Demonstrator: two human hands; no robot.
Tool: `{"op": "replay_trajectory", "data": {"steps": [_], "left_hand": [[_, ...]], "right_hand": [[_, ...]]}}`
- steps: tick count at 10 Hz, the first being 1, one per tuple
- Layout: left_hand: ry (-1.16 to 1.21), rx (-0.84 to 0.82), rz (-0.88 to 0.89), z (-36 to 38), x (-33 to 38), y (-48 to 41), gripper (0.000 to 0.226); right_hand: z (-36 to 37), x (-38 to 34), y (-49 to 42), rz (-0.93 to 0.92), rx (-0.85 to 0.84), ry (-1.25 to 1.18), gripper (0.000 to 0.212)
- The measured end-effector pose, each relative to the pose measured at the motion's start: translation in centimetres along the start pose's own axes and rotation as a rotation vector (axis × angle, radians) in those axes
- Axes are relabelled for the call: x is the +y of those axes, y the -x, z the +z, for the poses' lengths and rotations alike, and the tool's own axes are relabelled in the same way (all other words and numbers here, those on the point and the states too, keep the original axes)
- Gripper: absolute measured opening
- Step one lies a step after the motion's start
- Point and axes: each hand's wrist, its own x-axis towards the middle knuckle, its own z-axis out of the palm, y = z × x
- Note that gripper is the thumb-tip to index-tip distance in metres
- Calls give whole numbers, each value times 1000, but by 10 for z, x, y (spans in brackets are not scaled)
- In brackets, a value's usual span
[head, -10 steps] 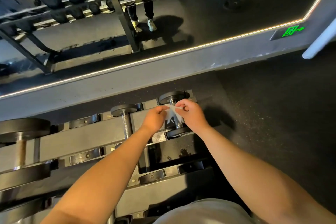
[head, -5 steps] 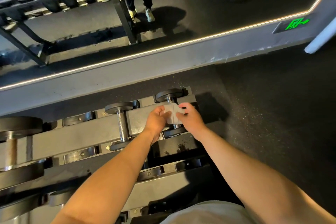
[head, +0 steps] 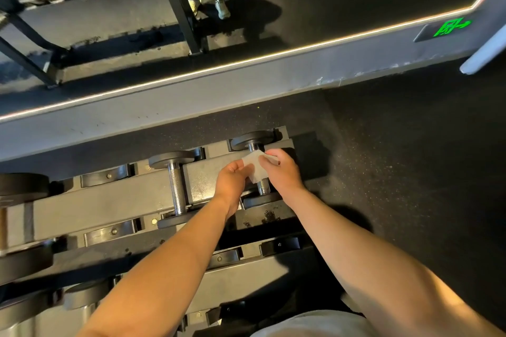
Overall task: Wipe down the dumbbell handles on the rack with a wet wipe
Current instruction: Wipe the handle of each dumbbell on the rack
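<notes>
A white wet wipe (head: 256, 167) is stretched flat between both hands over the chrome handle of the rightmost small dumbbell (head: 253, 141) on the top tier of the grey rack (head: 109, 200). My left hand (head: 232, 178) pinches the wipe's lower left edge. My right hand (head: 282, 169) pinches its upper right edge. The handle's lower end (head: 263, 187) shows below the wipe. A second small dumbbell (head: 175, 186) lies to the left with its handle bare.
A large dumbbell (head: 19, 191) sits at the rack's far left, with empty cradles (head: 108, 176) between. A lower tier (head: 241, 271) runs under my forearms. A floor mirror (head: 191, 22) behind the rack reflects another rack and someone's legs. Dark rubber floor (head: 410, 172) lies to the right.
The crumpled wipe has been spread flat between both hands over the rightmost dumbbell's handle. The view has tilted slightly downward.
</notes>
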Motion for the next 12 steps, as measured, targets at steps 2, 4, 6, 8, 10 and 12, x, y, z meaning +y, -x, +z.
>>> {"op": "replay_trajectory", "data": {"steps": [2, 4, 6, 8, 10, 12], "left_hand": [[-100, 115, 90, 4, -3, -14, 10], [-41, 236, 125, 13, 3, -24, 20], [-355, 112, 224, 12, -22, -26, 27], [-339, 104, 327, 15, -39, -15, 26], [-573, 40, 299, 18, -49, -14, 43], [-409, 40, 191, 22, -42, -11, 53]], "right_hand": [[8, 0, -16, -60, 114, 125, 9], [25, -1, -32, 7, 194, 107, 27], [48, 3, -50, 90, 82, 159, 21], [38, 15, -45, 52, 48, 321, 25], [38, 0, -43, 12, 7, 172, 47], [43, 16, -40, 24, 63, 163, 28]]}}
